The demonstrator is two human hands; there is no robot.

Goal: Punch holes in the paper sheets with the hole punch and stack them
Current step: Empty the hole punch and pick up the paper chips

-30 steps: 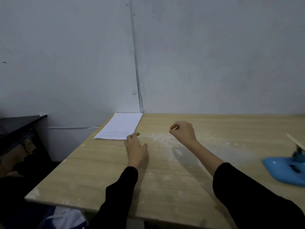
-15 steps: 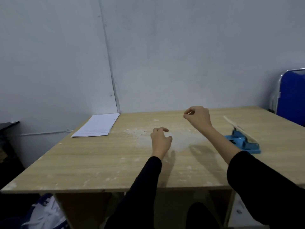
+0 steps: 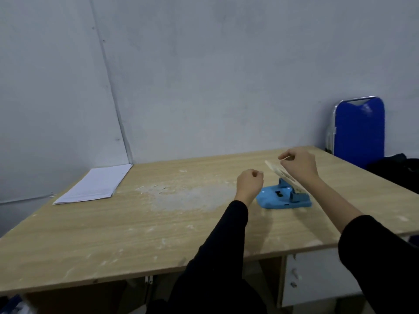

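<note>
Holding the left hand (image 3: 249,184) up in a closed fist with nothing in it, just left of the blue hole punch (image 3: 283,199). Pinching a thin little stick (image 3: 286,157) between thumb and finger of the right hand (image 3: 300,166), right over the punch's raised lever (image 3: 275,169). Keeping the paper stack (image 3: 95,184) well apart, way over at the far left corner of the table (image 3: 158,234).

Paper stack (image 3: 95,185) lying at far-left corner of wooden table (image 3: 113,241). Blue hole punch (image 3: 281,199) sitting right of centre, lever raised. Left hand (image 3: 249,183) hovering fisted just beside punch. Right hand (image 3: 299,165) pinching thin pale sliver (image 3: 286,157) above lever. Blue folding chair (image 3: 360,132) standing by wall.
</note>
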